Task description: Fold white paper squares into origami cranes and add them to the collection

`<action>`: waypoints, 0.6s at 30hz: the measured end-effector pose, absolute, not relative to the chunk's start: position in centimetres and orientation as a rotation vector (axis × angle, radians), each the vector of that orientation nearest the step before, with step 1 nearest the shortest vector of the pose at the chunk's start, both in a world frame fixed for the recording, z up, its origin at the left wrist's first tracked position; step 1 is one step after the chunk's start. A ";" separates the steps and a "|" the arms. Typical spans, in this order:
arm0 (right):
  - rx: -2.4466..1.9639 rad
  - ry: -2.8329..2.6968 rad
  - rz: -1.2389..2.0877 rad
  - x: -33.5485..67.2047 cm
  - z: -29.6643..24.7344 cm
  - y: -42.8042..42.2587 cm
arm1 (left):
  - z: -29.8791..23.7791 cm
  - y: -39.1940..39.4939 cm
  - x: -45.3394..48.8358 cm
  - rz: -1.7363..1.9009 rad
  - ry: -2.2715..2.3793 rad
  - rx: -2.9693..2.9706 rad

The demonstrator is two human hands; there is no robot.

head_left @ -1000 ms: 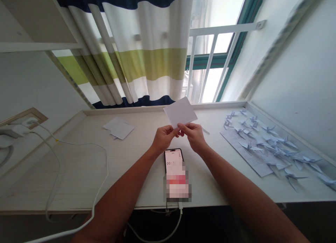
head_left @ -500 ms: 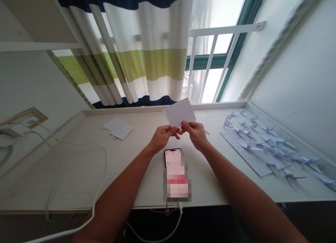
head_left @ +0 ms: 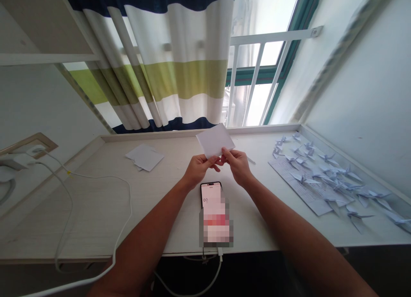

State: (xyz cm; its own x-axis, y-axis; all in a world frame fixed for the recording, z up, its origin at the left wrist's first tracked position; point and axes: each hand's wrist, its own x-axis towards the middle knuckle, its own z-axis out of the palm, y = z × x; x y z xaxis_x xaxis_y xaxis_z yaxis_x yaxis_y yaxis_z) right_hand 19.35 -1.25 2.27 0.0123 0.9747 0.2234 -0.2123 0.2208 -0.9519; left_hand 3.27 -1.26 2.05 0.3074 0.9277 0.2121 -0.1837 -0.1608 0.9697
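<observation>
Both my hands hold a white sheet of paper (head_left: 215,140) up above the desk, tilted with its far edge raised. My left hand (head_left: 198,169) pinches its near lower corner, fingers closed. My right hand (head_left: 238,165) pinches the same lower edge just to the right, thumb and fingers pressed on the paper. Below the hands a phone (head_left: 214,211) lies flat on the desk (head_left: 96,211) with its screen lit.
A small stack of white paper squares (head_left: 145,156) lies at the back left. Several folded paper cranes (head_left: 334,179) rest on a printed sheet (head_left: 305,192) at the right. A white cable (head_left: 96,181) loops over the desk's left side from a wall socket (head_left: 19,155). A striped curtain (head_left: 167,57) hangs over the window behind.
The paper looks smaller and sits slightly lower and further left. My right hand's pinch has shifted along its lower edge; the left hand has hardly moved.
</observation>
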 end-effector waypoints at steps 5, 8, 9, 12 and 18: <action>-0.874 -1.183 1.091 19.7 2.2 -1.0 | 2.1 -1.2 3.2 1.101 0.744 1.330; -0.885 -1.192 1.104 19.9 2.1 -0.8 | 2.2 -1.3 3.1 1.084 0.742 1.311; -0.881 -1.195 1.118 20.0 2.1 -0.7 | 2.3 -1.3 3.1 1.079 0.744 1.308; -0.843 -1.224 1.150 20.5 2.1 -0.5 | 2.4 -1.2 2.8 1.068 0.755 1.315; -0.850 -1.277 1.034 20.8 2.4 -0.4 | 2.1 -0.9 2.5 1.028 0.731 1.327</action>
State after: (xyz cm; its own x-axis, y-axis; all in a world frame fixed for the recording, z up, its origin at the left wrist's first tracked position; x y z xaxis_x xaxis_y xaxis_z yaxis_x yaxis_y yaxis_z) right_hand 20.83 -0.40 2.36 -0.0060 0.9418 0.3362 -0.1325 0.3325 -0.9338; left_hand 2.50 -0.91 2.11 0.4032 0.9064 0.1259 -0.1789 -0.0568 0.9822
